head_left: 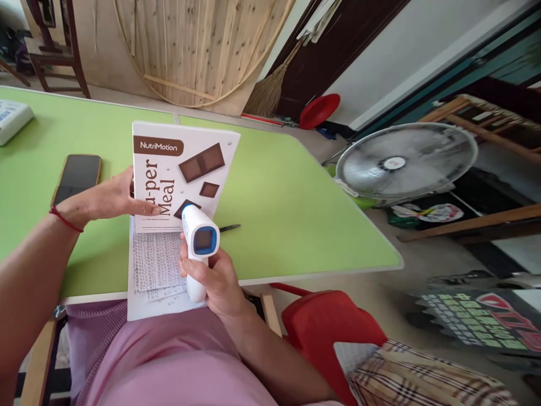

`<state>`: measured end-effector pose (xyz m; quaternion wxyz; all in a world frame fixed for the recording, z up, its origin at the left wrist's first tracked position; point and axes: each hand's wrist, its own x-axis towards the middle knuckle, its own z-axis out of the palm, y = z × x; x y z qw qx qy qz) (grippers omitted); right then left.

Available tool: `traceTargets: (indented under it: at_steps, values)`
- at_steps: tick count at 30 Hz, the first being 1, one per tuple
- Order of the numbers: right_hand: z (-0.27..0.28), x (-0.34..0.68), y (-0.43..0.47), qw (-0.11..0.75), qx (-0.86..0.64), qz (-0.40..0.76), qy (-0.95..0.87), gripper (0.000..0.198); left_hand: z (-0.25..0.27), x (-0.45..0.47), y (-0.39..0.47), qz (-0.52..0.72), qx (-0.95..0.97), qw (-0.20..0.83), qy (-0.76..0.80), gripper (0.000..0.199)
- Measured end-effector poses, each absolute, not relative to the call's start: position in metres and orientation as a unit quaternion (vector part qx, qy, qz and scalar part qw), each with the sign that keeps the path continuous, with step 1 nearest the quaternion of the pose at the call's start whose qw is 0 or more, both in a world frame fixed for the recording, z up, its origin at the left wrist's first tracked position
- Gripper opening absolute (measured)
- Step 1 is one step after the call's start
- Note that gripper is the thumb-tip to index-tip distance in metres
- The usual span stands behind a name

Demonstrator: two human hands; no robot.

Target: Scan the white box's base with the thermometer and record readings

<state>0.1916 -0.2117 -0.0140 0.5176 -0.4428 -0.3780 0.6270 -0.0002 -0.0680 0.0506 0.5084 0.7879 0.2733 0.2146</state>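
Note:
My right hand (pixel 213 279) grips a white and blue handheld scanner gun (pixel 198 242), its nose aimed at a white "NutriMotion Super Meal" box (pixel 177 169) with brown chocolate squares printed on it. My left hand (pixel 112 197) holds that box upright by its left side, fingertips on the front face. The box stands on the green table (pixel 287 197), over a printed white sheet (pixel 154 270) that hangs past the near edge onto my lap. A dark pen (pixel 229 228) lies just right of the scanner.
A phone (pixel 77 177) lies screen-up left of the box. A white device (pixel 12 118) sits at the far left. A red chair (pixel 327 324) stands at my right, and a floor fan (pixel 406 160) stands beyond the table's right edge. A broom and a red dish (pixel 319 110) rest by the wall.

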Motion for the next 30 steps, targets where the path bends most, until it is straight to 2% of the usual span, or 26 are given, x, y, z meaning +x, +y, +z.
traceTargets:
  at_steps: [7, 12, 17, 30]
  values:
    - [-0.0209, 0.1885, -0.2083, 0.533, -0.413, 0.624, -0.395, 0.017, 0.0523, 0.001, -0.0717, 0.218, 0.778, 0.512, 0.291, 0.059]
    - [-0.017, 0.1865, -0.2072, 0.533, -0.417, 0.635, -0.374, 0.024, 0.0537, 0.0014, -0.0722, 0.214, 0.787, 0.507, 0.279, 0.059]
    - [-0.0148, 0.184, -0.2067, 0.536, -0.427, 0.639, -0.35, 0.025, 0.0538, 0.0008, -0.0718, 0.217, 0.783, 0.51, 0.282, 0.071]
    - [-0.0162, 0.1822, -0.2069, 0.536, -0.42, 0.645, -0.346, 0.026, 0.0524, 0.0005, -0.0706, 0.212, 0.784, 0.517, 0.272, 0.065]
